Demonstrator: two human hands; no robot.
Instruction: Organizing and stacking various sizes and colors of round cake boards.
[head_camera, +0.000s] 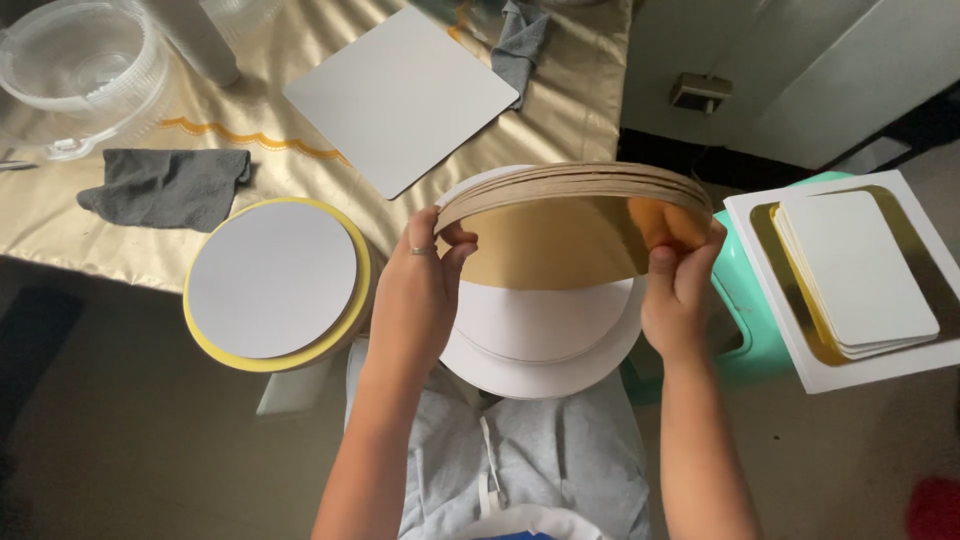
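I hold a stack of round gold cake boards tilted up on edge in front of me, brown card edges on top and the shiny gold face toward me. My left hand grips the stack's left rim, a ring on one finger. My right hand grips its right rim. Under the stack, on my lap, lie round white boards.
A round white board on a yellow-edged stack sits at the left table edge. A square white board, two grey cloths and clear plastic bowls lie on the gold tablecloth. Rectangular white and gold boards rest on a green stool at right.
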